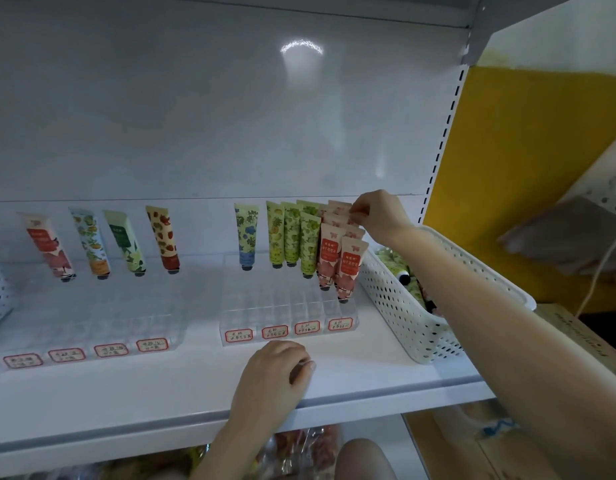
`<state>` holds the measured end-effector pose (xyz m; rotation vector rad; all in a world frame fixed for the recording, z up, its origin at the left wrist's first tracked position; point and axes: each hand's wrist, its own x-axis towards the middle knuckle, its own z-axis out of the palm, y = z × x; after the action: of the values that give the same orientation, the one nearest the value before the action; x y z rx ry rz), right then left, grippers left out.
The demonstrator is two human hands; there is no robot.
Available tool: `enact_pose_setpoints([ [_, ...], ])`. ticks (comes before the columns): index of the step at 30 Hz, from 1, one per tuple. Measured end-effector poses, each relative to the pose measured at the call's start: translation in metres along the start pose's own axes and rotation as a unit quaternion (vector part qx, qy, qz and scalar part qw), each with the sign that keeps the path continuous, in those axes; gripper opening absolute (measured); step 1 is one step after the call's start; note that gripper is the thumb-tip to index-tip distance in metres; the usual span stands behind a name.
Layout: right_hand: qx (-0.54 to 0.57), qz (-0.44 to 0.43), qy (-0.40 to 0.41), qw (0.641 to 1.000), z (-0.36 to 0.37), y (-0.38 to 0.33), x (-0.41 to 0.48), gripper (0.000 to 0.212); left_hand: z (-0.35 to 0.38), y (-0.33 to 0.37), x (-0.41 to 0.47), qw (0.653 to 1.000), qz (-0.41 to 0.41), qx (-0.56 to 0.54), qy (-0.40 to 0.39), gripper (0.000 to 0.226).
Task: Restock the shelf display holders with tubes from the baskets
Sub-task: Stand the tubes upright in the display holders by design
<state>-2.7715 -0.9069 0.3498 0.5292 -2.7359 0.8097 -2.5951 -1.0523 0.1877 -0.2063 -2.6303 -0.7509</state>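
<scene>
Reaching to the back of the right holder (289,306), the right hand (376,216) pinched the crimped top of a pink tube (339,206) between thumb and fingertips. That tube stood cap-down at the rear of the pink column, along the holder's right edge, with more pink tubes in front of it and green tubes (308,244) just to their left. The left hand (275,372) rested on the shelf (161,393) near its front lip, fingers loosely curled, nothing visible in it.

The step in hand looked like seating this tube in its slot. Next, the person would probably need to let go, move the hand over the basket (403,306) just beside the holder, and pick another tube from it. Front slots in every column stood unfilled, and the left holder (92,327) held only one tube per column, so much restocking seemed left.
</scene>
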Motion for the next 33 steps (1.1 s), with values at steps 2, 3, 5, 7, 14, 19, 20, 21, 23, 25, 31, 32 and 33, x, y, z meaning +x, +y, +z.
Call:
enact_pose_setpoints([
  [2,0.002,-0.001,0.003,1.0,0.001,0.0,0.0,0.019,0.0,-0.001,0.0,1.0,-0.004,0.013,0.003,0.017],
  [3,0.006,-0.001,0.006,1.0,0.001,0.0,-0.001,0.02,0.001,-0.001,0.0,1.0,-0.008,0.011,0.003,0.022],
  [5,0.022,-0.002,0.013,1.0,0.001,0.0,-0.002,0.02,0.001,-0.001,0.0,1.0,-0.022,0.004,-0.003,0.028],
  [7,0.04,-0.005,0.018,0.999,0.002,0.002,-0.003,0.019,0.0,0.0,0.0,1.0,-0.025,0.01,-0.005,0.021],
  [14,0.092,0.007,0.063,0.994,-0.015,0.009,-0.014,0.023,-0.003,0.003,-0.001,0.999,-0.032,-0.001,-0.015,0.026],
  [19,0.063,0.034,0.073,0.995,-0.047,0.025,-0.03,0.02,-0.003,0.004,-0.001,1.0,-0.014,-0.002,-0.008,0.017],
  [20,0.064,0.041,0.073,0.994,-0.053,0.031,-0.036,0.019,-0.004,0.005,-0.001,1.0,-0.016,-0.002,-0.01,0.018],
  [21,0.064,0.048,0.07,0.994,-0.059,0.037,-0.042,0.019,-0.005,0.006,-0.001,1.0,-0.019,-0.003,-0.016,0.023],
  [23,0.058,0.062,0.056,0.995,-0.07,0.05,-0.055,0.018,-0.005,0.007,0.0,0.999,-0.02,-0.008,-0.023,0.037],
  [25,0.044,0.077,0.034,0.995,-0.077,0.061,-0.068,0.019,-0.007,0.014,0.003,0.999,-0.028,-0.007,-0.022,0.04],
  [31,0.013,0.136,-0.007,0.991,-0.09,0.086,-0.096,0.02,-0.021,0.083,0.041,0.999,0.01,-0.045,0.021,0.029],
  [32,0.008,0.146,-0.016,0.989,-0.091,0.089,-0.099,0.021,-0.022,0.096,0.051,0.998,0.022,-0.059,0.017,0.025],
  [33,0.004,0.156,-0.026,0.987,-0.092,0.091,-0.101,0.023,-0.023,0.109,0.062,0.997,0.037,-0.066,0.017,0.023],
])
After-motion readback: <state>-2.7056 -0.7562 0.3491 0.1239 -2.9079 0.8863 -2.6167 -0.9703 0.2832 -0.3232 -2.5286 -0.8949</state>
